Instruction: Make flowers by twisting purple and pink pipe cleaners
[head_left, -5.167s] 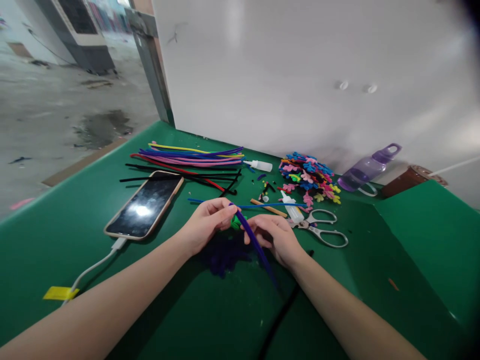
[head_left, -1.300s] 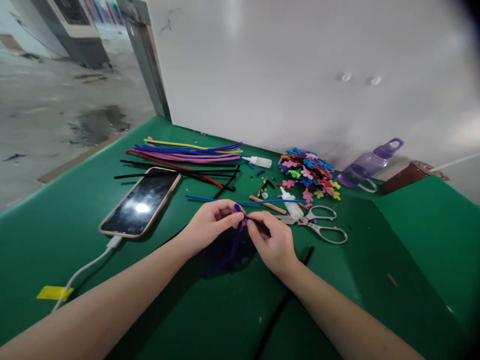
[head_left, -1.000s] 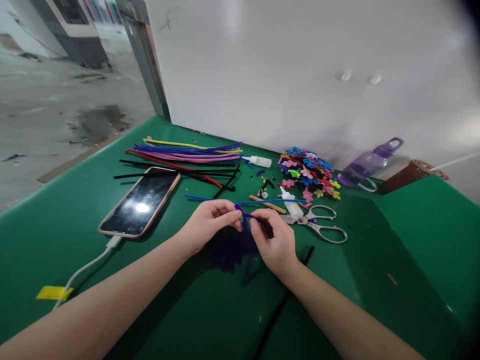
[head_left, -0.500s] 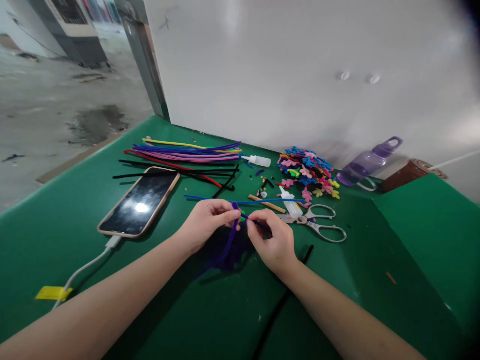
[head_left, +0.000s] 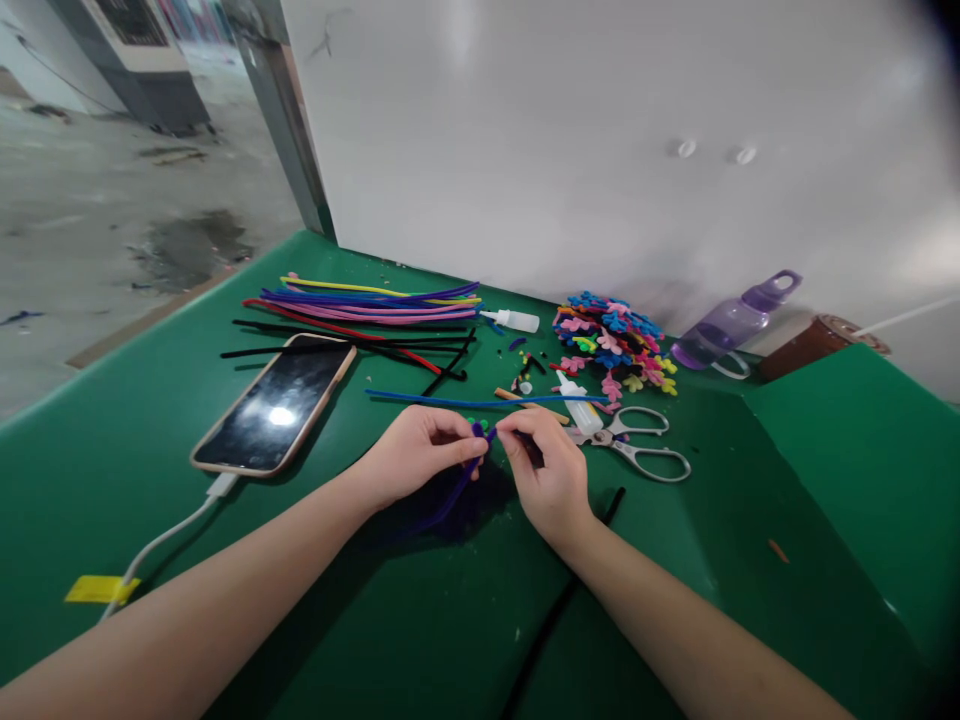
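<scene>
Green table (head_left: 420, 630), pinched purple stem (head_left: 451, 496), unreadable yellow tag (head_left: 101, 588)

Your left hand (head_left: 420, 455) and right hand (head_left: 547, 470) sit at frame centre, fingertips pinched closed, almost touching. Both bare forearms run in from the lower corners, wrists low.

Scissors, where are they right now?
In the head view, the scissors lie on the green table just right of the right hand, beside a small glue bottle and nearer than the pile of colourful flowers.
</scene>
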